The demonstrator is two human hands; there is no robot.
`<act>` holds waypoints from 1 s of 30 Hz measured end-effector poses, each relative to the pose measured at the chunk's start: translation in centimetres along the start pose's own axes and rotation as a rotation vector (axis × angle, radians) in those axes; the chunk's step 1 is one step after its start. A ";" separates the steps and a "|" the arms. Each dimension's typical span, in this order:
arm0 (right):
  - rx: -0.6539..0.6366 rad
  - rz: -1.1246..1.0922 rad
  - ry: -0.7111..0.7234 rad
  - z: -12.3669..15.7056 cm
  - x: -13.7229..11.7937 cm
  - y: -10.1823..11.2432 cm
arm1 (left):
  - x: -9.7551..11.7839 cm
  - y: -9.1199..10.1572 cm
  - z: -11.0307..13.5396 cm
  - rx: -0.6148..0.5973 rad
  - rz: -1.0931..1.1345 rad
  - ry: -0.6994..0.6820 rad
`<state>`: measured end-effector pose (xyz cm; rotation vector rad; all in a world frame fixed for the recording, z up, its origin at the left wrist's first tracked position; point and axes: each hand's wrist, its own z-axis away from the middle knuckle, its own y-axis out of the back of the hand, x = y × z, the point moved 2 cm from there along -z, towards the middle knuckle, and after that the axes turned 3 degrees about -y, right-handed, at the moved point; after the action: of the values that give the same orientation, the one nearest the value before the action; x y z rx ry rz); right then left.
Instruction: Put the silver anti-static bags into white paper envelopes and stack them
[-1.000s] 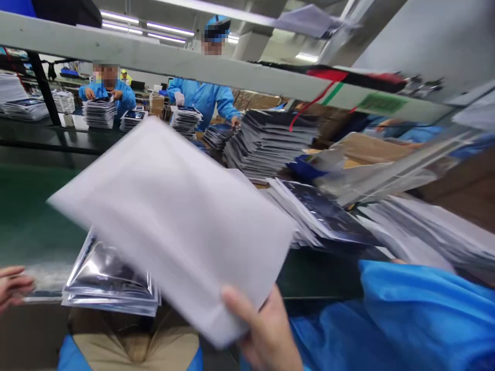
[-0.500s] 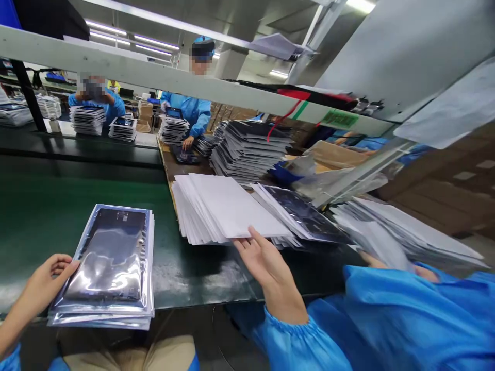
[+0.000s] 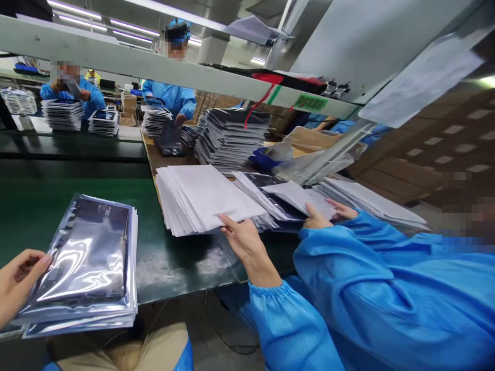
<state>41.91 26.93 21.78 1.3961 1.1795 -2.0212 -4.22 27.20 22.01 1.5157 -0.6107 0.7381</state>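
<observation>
Your right hand (image 3: 242, 239) has slid in to the near corner of the white sheet stack (image 3: 201, 198) since 0.5 s ago. Its fingers are spread, touching but gripping nothing. Left of that stack, your left hand (image 3: 17, 281) curls at the edge of 1 pile of glossy silver bags (image 3: 85, 263); can't tell if it pinches. Right of it, a co-worker's hands (image 3: 317, 219) press a matte sheet (image 3: 297, 198) onto dark bags (image 3: 263, 181). Judged: small bag pile done, thick flat sheet stack left.

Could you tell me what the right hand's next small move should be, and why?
Probably pinch up the top white sheet: the right hand lies open, fingertips at its near edge, holding nothing, while the left hand rests against the stack of shiny bags.
</observation>
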 end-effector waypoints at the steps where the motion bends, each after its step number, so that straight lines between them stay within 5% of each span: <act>1: -0.014 -0.010 -0.007 0.0 0.0 0.0 | 0.3 0.0 0.0 0.008 0.025 0.027; 8: -0.104 -0.049 -0.075 0.3 -1.3 0.3 | 2.5 -0.9 1.1 -0.157 0.372 0.327; 11: -0.103 -0.098 -0.109 3.4 -1.4 1.3 | 2.6 -1.2 1.8 -0.224 0.493 0.376; 14: 0.088 -0.141 0.042 9.1 0.9 1.9 | 2.3 -1.6 2.8 -0.229 0.582 0.373; 15: 0.026 -0.096 0.014 11.1 2.3 1.5 | 2.4 -1.9 3.2 -0.221 0.613 0.348; 18: -0.479 -0.001 -0.219 15.9 6.5 -1.1 | 2.8 -3.3 4.5 -0.196 0.699 0.238; 20: -0.585 0.032 -0.243 17.2 8.1 -2.6 | 3.4 -4.5 5.4 -0.243 0.731 0.180; 25: -0.324 0.188 -0.191 16.7 9.0 -3.0 | 5.3 -7.3 6.1 -0.427 0.703 0.027; 30: 0.045 0.190 -0.144 17.1 9.6 2.8 | 6.4 -10.0 5.2 -0.290 0.457 -0.175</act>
<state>30.51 12.49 14.41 1.3056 0.9094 -1.9878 7.99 23.18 20.26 1.1884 -1.1694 0.8215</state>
